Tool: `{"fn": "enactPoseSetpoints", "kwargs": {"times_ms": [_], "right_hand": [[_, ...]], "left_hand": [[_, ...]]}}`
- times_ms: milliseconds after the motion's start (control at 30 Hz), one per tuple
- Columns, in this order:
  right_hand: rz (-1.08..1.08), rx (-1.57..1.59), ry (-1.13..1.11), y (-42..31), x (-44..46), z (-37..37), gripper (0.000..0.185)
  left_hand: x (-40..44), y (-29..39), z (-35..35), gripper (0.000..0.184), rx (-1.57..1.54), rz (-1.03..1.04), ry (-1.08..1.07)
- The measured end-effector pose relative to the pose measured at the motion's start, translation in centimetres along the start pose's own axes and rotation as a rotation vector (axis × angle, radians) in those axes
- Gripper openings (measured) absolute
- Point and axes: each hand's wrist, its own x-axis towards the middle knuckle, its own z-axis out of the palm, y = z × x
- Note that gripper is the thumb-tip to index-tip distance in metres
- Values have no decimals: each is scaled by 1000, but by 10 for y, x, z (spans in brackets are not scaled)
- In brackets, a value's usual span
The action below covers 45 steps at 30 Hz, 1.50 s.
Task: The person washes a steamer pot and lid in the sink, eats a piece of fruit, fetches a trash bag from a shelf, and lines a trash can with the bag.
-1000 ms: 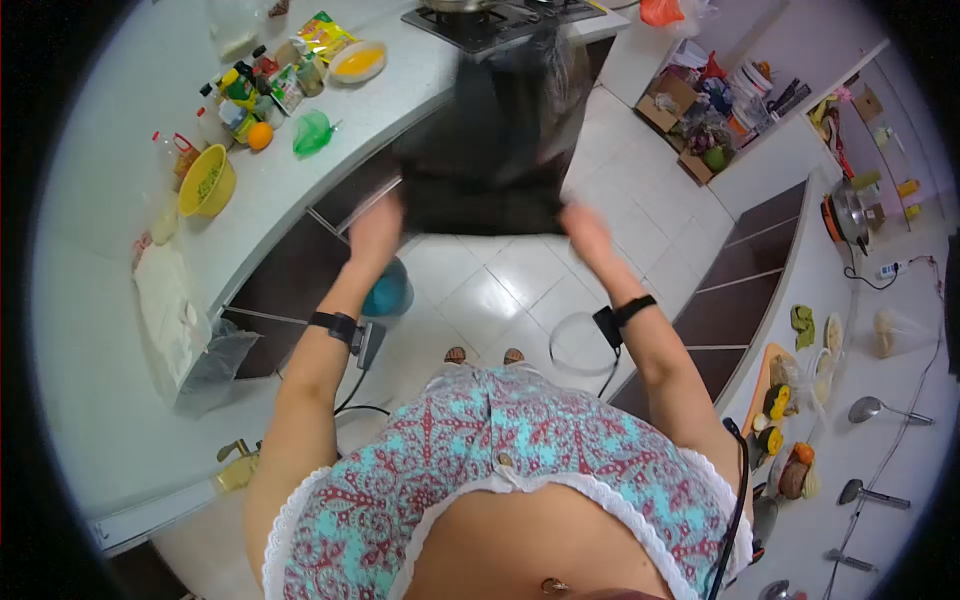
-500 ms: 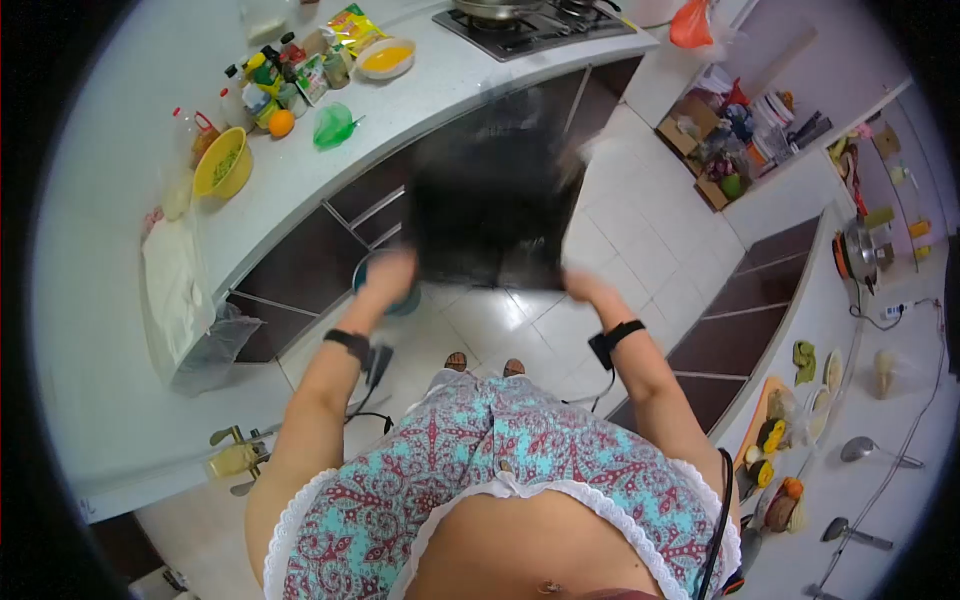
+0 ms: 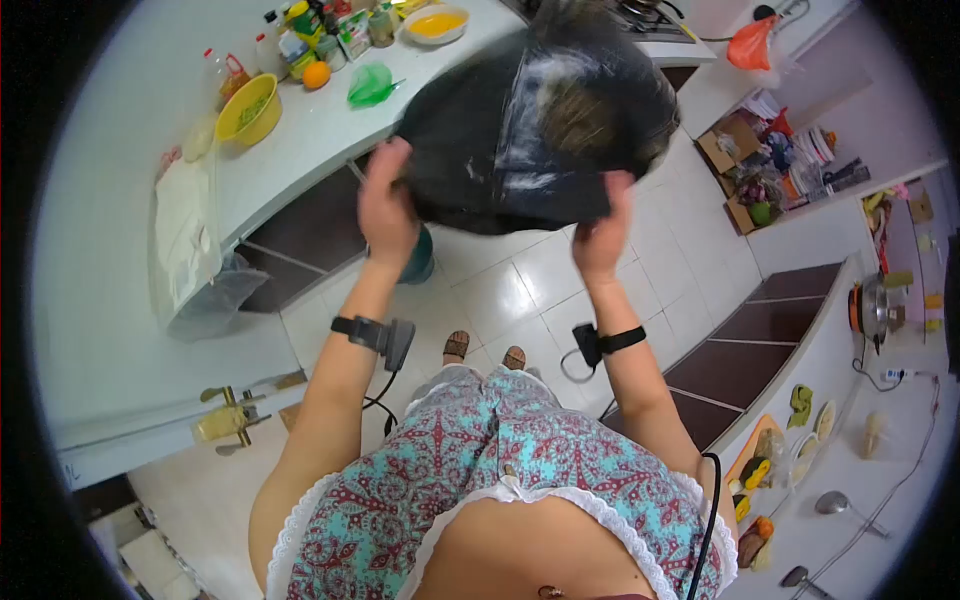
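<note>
A black plastic bag (image 3: 450, 150), puffed out wide, hangs in front of me above the floor. My left hand (image 3: 388, 205) grips its left edge near the opening, thumb up. At the bag's lower right edge my right hand (image 3: 605, 228) is closed on the plastic. The bag's far part is blurred and covers part of the stove. Behind my left wrist a teal bin (image 3: 420, 258) stands on the floor, partly hidden by the bag and the hand.
The left counter (image 3: 300, 150) holds a yellow bowl (image 3: 250, 110), an orange (image 3: 316, 75), a green bag (image 3: 370, 85), bottles and a dish (image 3: 436, 24). Boxes (image 3: 735, 140) stand at the back right. Cut vegetables lie on the right counter.
The black bag has gone from hanging flat and dark to bulging wide and shiny. Both hands have moved up with it, and the view has shifted.
</note>
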Motion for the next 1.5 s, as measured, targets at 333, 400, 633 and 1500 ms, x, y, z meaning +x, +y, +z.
{"fn": "enactPoseSetpoints", "kwargs": {"times_ms": [333,400,633,1500], "right_hand": [[376,283,-1366,41,-189,75,44],[336,312,-1326,29,-170,99,41],[286,68,-1507,-17,-75,136,51],[187,266,-1326,-17,-124,353,75]], "left_hand": [[-261,-65,-54,32,243,-739,-1293],[-249,-69,-42,34,232,-789,-1137],[-185,-73,-38,42,169,-847,-885],[-284,-164,-7,51,257,-1337,-714]]}}
